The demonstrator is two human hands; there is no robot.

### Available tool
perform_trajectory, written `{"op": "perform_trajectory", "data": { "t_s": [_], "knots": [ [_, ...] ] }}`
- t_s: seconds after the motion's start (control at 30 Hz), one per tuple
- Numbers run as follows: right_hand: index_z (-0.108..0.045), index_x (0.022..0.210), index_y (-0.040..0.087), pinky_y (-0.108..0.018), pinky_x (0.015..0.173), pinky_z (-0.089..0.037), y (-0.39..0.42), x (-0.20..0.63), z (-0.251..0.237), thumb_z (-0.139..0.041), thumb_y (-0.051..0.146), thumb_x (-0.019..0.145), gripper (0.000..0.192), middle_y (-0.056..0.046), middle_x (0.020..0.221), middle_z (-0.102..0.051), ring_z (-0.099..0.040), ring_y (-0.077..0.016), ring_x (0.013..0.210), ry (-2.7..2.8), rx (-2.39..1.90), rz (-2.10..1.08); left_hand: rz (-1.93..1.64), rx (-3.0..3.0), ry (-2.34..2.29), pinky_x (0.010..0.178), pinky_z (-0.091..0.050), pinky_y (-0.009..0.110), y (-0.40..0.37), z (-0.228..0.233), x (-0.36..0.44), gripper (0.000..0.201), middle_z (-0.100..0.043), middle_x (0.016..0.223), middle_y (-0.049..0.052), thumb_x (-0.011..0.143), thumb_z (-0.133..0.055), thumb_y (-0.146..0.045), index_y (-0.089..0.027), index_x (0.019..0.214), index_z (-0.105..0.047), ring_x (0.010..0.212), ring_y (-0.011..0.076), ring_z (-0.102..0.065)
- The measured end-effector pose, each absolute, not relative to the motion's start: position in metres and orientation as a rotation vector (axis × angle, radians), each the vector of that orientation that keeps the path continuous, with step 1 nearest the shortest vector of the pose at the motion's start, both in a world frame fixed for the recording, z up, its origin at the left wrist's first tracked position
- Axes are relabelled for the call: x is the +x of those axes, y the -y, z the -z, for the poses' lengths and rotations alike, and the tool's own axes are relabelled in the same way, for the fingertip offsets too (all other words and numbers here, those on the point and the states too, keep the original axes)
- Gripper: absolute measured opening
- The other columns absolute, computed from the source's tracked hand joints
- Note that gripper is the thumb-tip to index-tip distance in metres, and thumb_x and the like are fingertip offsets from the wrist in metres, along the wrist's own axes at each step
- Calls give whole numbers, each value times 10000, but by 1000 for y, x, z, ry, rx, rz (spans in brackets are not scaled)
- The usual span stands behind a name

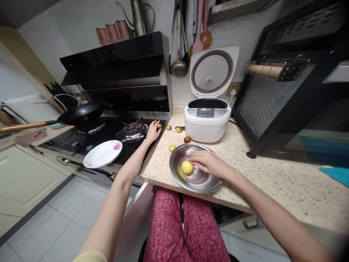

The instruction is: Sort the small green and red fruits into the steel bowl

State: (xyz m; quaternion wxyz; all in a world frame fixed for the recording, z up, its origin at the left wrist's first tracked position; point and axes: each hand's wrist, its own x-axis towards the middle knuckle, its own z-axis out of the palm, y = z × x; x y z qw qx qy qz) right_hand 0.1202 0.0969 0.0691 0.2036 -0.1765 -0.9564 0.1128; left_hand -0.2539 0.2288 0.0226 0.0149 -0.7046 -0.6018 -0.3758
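Observation:
My right hand (205, 162) reaches into a steel mixing bowl (177, 174) at the counter's front edge. Its fingers are closed against the upper side of a round yellow fruit (187, 167), which looks like a lemon. To the left, my left hand (153, 131) rests at the right edge of the stove, fingers curled round a small yellow fruit (159, 126) that they partly cover. Beside the bowl lie a yellow-green fruit (172, 148) and a reddish-brown one (187, 139). Farther back are a green fruit (169, 127) and a yellowish one (179, 129).
Behind the bowl stands a white rice cooker (207, 125), lid raised. A floral white plate (102, 154) sits at the stove's front edge, and a black wok (80, 113) is on the far burner. A black-framed appliance (289, 109) stands on the right.

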Motion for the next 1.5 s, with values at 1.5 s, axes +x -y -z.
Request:
{"op": "perform_trajectory", "data": {
  "t_s": [1.5],
  "knots": [
    [-759,1205,229,-380,915,-594,-103,122,-68,-568,189,1030,263,-71,1134,-791,-736,-213,1028,2438,-645,-147,1444,-3250,894,1023,-586,441,-84,-67,-139,257,-785,1196,135,891,-801,-332,-235,1128,-816,1109,267,-756]
  ]
}}
